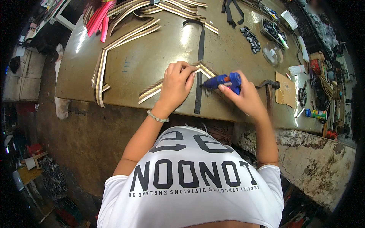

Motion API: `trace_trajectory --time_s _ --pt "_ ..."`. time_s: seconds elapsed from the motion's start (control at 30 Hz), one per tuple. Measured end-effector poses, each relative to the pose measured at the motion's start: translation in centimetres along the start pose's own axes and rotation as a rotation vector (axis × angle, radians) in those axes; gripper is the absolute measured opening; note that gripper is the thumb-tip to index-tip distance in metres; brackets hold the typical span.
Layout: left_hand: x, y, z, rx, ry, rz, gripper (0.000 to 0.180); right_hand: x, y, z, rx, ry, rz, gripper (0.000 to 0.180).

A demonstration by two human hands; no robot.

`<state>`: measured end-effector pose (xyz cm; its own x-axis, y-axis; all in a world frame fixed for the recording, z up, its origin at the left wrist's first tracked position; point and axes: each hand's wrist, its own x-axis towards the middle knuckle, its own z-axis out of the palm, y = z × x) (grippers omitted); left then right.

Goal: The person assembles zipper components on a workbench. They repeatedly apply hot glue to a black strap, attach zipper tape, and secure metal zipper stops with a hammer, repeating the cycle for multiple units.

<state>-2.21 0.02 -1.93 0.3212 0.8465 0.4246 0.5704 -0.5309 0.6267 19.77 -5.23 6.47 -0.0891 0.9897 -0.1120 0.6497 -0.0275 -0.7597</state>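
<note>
Carefully: left hand [176,81] presses folded striped webbing [207,69] flat on table [152,57]; right hand [243,93] grips blue glue gun [224,81], nozzle at fold. Keep fingertips clear, bead thin.

The glue gun [224,81] lies right of the folded webbing strip [167,84] on the table [144,60].

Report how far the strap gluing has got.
Done: folded striped straps lie at the table's far side. In hand: left hand presses a striped strap's mitred fold over a black strip; right hand aims a blue glue gun. Left: pink strips lie unused.
</note>
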Motion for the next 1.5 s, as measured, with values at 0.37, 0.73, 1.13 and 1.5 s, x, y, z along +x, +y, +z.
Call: trace_trajectory --time_s 0.37,0.73,1.13,1.5 --pt "0.1 0.4 0.0 -0.021 0.006 -0.037 0.026 -9.9 13.7 -8.9 -0.132 1.102 0.539 0.055" --pt "0.3 0.7 -0.1 -0.049 -0.029 -0.068 0.025 -0.1 9.7 -9.5 -0.227 0.629 -0.005 0.026" --pt "0.3 0.5 -0.1 -0.1 -0.008 -0.076 0.022 13.0 14.2 -6.7 -0.751 0.548 -0.004 0.02" --pt "-0.1 0.4 -0.2 -0.051 -0.017 -0.05 0.02 11.3 11.9 -6.2 -0.822 0.631 0.121 0.022"
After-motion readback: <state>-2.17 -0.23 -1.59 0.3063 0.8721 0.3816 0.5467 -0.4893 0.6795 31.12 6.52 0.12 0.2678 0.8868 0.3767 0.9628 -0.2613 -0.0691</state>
